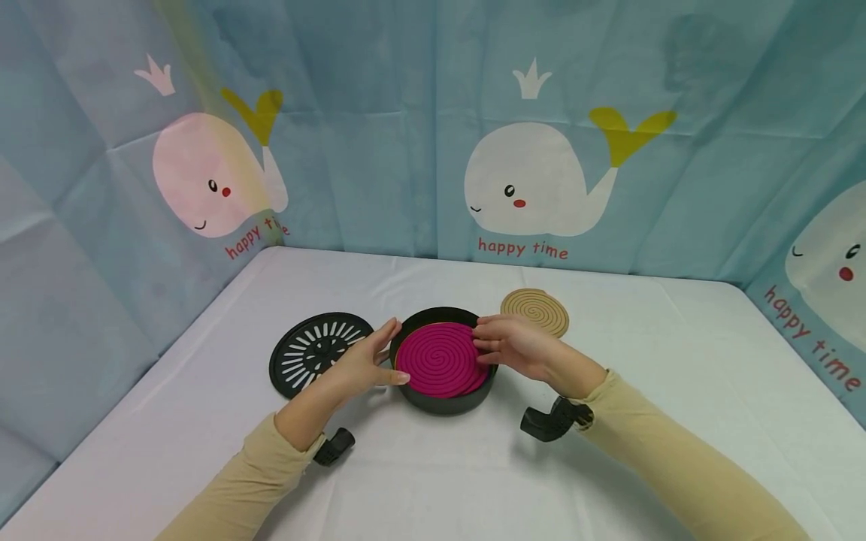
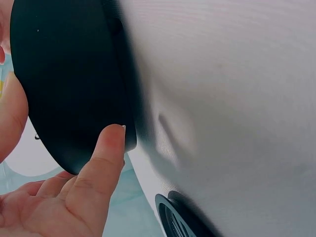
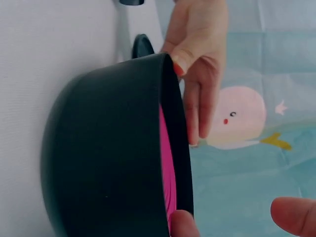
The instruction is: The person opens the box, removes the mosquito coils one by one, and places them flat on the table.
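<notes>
Two bare hands rest at either side of a round container [image 1: 443, 406], matt black and smooth-walled, standing just behind the middle of a white, cloth-covered tabletop [image 1: 419, 481]. Inside it lies a magenta coil [image 1: 436, 361], a flat, ridged spiral winding in to its centre. Its face points up and its outline is round, about as broad one way as another; a second magenta edge shows beneath, towards the tabletop's near right. In the right wrist view the coil sits just inside the rim.

The left hand [image 1: 368, 359] is spread at the container's left side, thumb apart at the rim and fingers extended along the outer wall. The right hand [image 1: 517, 346] has loosely extended fingers over the right rim, by the coil's edge, thumb well apart from them.

Towards the tabletop's left edge lies a black slotted disc [image 1: 318, 352], pierced with radiating slits. Nearer the back edge, beyond the right hand, a tan coil [image 1: 532, 310] lies flat, thinly grooved. Creased blue fabric [image 1: 379, 150] printed with whales hangs behind.
</notes>
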Demonstrator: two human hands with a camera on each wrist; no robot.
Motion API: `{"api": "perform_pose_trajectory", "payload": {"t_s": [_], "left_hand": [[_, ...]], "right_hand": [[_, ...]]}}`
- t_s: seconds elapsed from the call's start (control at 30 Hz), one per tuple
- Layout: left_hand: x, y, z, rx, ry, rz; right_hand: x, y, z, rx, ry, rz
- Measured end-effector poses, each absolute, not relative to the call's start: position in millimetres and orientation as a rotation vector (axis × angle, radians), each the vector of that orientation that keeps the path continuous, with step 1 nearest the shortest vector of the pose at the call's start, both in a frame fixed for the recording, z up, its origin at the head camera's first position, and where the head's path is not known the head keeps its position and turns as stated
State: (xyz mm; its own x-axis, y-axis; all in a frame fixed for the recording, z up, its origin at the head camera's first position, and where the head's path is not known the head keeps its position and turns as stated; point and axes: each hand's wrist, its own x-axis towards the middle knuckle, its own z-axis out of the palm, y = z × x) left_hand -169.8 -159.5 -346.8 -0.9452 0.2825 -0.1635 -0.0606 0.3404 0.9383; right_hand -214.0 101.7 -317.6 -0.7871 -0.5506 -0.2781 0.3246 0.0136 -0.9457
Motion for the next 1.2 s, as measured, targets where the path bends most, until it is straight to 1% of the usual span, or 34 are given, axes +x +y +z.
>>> {"api": "perform_pose_trajectory", "payload": {"t_s": [0.37, 0.6, 0.97, 1.2], "left_hand": [[-169.2, -159.2, -346.4, 0.197, 2.306, 1.650], [-169.1, -158.1, -345.7, 0.191, 2.319, 1.628], [-170.7, -158.5, -347.5, 0.207, 2.311, 1.639], [-170.3, -158.8, -347.6, 0.200, 2.319, 1.639]], "right_hand": [[-220.1, 100.5, -319.2, -0.195, 1.704, -1.878], [-224.2, 97.3, -321.3, -0.126, 1.693, -1.938], [-214.4, 86.3, -324.6, -0.166, 1.825, -1.845], [-206.8, 87.3, -330.3, -0.219, 1.714, -1.864]]}}
